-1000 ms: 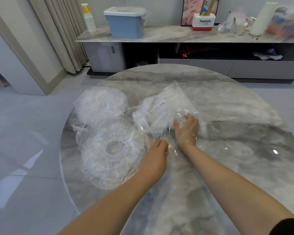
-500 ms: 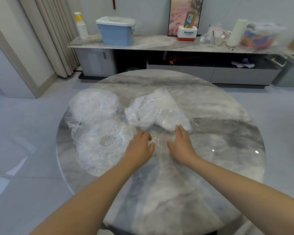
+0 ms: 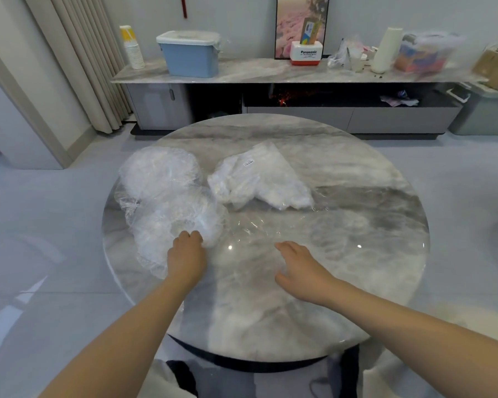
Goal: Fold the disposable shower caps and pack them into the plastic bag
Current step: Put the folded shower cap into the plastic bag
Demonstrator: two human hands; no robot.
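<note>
Crinkly clear shower caps (image 3: pixel 167 202), round marble table (image 3: pixel 357 173)

Both bare forearms reach forward. The left hand (image 3: pixel 187 255) has its fingers curled into a grip; the right hand (image 3: pixel 301 270) lies relaxed, fingers loosely spread.

The round table (image 3: pixel 342 254) is showing a glossy, polished grey-white marble top, glinting with light spots. On it, the shower caps (image 3: pixel 167 208) are lying as thin, crinkled clear plastic, and the plastic bag (image 3: pixel 259 182) beside them is looking filmy, shiny and wrinkled.
</note>
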